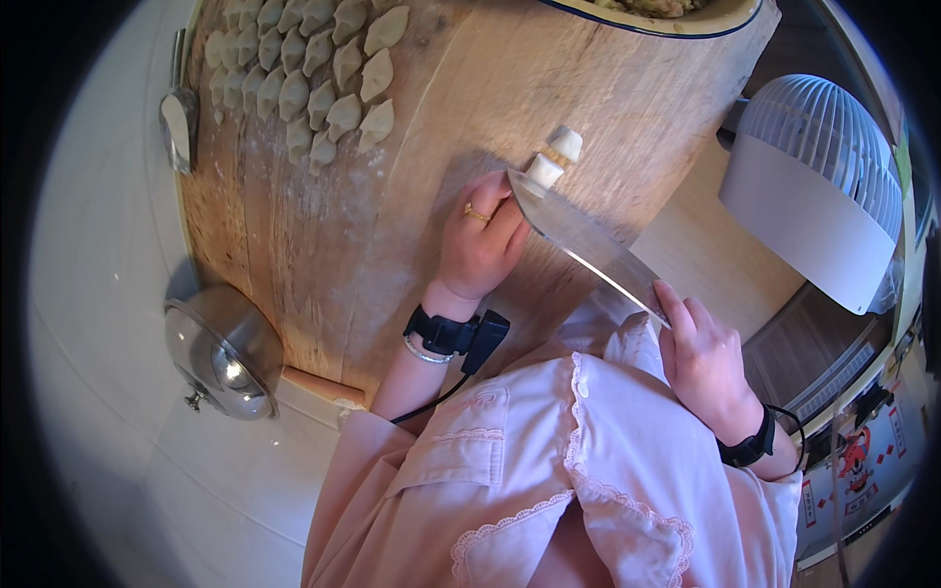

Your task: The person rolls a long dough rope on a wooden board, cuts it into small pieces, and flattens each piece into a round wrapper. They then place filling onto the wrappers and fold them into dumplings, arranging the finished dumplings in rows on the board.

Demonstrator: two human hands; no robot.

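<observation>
My right hand (702,353) grips a kitchen knife at its handle end, the handle hidden in my fist. The long steel blade (595,242) slants up and left across the wooden board (456,81), its tip beside my left hand's fingers. My left hand (481,239), with a gold ring on one finger, rests on the board with its fingers curled down. Whatever is under those fingers is hidden. Just past the blade tip lies a white dough piece (545,170), its lower edge against the blade in view. A second dough piece (567,141) lies just beyond it.
Rows of filled dumplings (292,92) cover the board's upper left, with flour scattered below. A rimmed basin (662,26) holding filling stands at the top. Left of the board are a metal scoop (178,132) and a domed metal lid (220,353). A white slatted appliance (816,191) stands at right.
</observation>
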